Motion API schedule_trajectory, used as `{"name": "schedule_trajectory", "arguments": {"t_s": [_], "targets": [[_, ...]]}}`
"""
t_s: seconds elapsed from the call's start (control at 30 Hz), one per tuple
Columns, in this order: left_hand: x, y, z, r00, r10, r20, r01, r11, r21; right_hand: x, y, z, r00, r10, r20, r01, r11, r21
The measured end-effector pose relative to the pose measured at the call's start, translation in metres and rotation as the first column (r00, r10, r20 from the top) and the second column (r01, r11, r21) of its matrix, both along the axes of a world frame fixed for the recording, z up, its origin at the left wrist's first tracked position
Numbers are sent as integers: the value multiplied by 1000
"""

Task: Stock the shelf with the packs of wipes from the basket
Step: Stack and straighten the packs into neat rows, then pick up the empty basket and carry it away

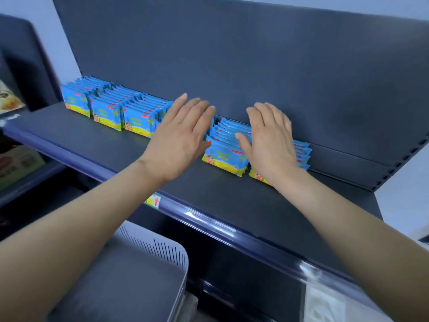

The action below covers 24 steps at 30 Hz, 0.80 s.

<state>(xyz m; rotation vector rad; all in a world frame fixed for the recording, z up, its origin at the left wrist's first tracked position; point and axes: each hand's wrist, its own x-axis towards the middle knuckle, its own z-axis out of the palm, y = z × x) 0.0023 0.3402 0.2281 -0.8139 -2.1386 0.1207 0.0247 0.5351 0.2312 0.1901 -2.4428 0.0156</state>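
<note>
Blue and yellow packs of wipes stand upright in several rows along the back of the dark shelf (97, 145). The rows at the left (106, 112) are apart from my hands. My left hand (181, 138) hovers flat with fingers apart, covering one row. My right hand (269, 138) lies flat with fingers spread on the rows at the right, its thumb touching the top of the middle row (224, 154). Another row (301, 154) shows behind my right wrist. Neither hand holds a pack. The grey basket (162, 249) sits low at the front, and its visible inside shows no packs.
The shelf's back panel (232, 54) rises right behind the rows. A blue price rail (209, 219) with a small red-arrow tag (155, 201) runs along the front edge. Boxed goods (14, 163) sit on the shelves at far left.
</note>
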Motion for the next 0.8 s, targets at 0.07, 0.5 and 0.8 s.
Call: {"name": "schedule_trajectory", "arguments": {"t_s": [0.07,0.5,0.8], "targets": [[8,-27,2,1000,8,-12,-8,1000,21,11,-25,5,999,15,-34,-14,1000,13],[49,-209,-77,954,-117,276,118,993,14,94,-191,-54,977,-141,163,146,989,-19],[66,-264,-131,871,-8,492,12,1000,-5,126,-214,-106,906,-172,388,205,978,-46]]}}
